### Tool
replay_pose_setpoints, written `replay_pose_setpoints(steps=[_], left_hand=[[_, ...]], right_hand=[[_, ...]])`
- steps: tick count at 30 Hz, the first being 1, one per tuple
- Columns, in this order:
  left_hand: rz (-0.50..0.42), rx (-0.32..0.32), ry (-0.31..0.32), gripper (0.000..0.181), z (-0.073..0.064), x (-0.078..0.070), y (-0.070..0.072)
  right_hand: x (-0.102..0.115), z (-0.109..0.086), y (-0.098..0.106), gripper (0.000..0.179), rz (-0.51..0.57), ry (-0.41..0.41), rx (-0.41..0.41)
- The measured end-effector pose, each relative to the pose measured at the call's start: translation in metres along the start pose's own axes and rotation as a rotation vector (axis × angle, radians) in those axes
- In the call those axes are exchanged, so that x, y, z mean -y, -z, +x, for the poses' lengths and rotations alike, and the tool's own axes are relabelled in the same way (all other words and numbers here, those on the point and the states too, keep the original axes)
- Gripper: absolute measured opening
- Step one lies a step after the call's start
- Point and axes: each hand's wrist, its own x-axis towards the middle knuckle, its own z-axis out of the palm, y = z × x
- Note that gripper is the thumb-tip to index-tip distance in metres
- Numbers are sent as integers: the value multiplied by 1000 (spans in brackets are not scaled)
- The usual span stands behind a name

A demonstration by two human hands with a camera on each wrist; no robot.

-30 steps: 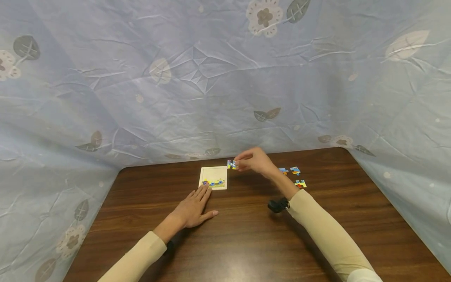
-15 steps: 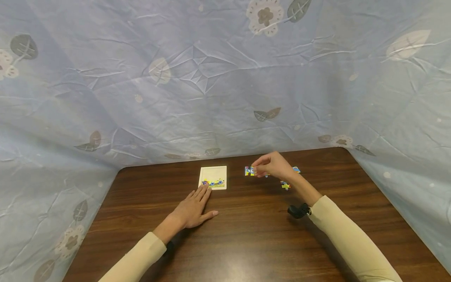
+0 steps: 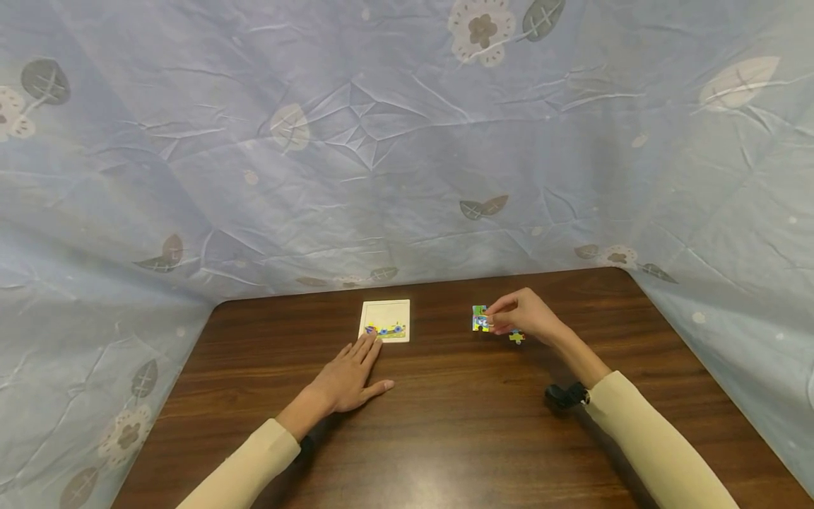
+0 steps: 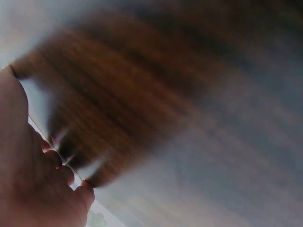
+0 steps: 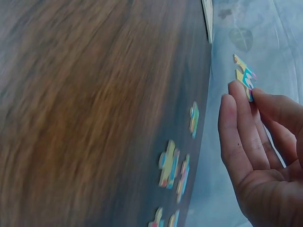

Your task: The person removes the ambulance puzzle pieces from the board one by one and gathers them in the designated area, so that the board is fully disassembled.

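Note:
In the head view a pale square puzzle tray (image 3: 388,313) lies near the far edge of the table, with a strip of coloured picture along its bottom. My left hand (image 3: 346,375) lies flat with its fingertips on the tray's near left corner. Right of the tray, my right hand (image 3: 524,317) pinches a jigsaw piece (image 3: 481,323) between thumb and fingers. That piece (image 5: 244,77) shows yellow, blue and white in the right wrist view, raised off the table. A loose puzzle piece (image 3: 516,337) lies just below the right hand.
Several more loose pieces, one a yellow-green piece (image 5: 168,163), lie on the table in the right wrist view. The brown wooden table (image 3: 420,438) meets a hanging blue-grey patterned cloth (image 3: 381,177) at the back and sides.
My right hand has moved right, away from the tray and over the loose pieces, with the jigsaw piece still in its fingers. My left hand has stayed on the tray.

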Motion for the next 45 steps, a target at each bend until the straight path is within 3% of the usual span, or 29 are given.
replay_pose_setpoints(steps=[19, 28, 32, 45], left_hand=[[0, -16, 1, 94, 0, 0, -4], [8, -13, 2, 94, 2, 2, -3], [1, -17, -6, 94, 3, 2, -3], [9, -11, 6, 94, 1, 1, -6]], right_hand=[[-16, 0, 5, 16, -130, -65, -8], [-12, 7, -2, 7, -415, -34, -61], [-9, 8, -5, 7, -484, -22, -69], [-12, 14, -12, 6, -515, -49, -77]])
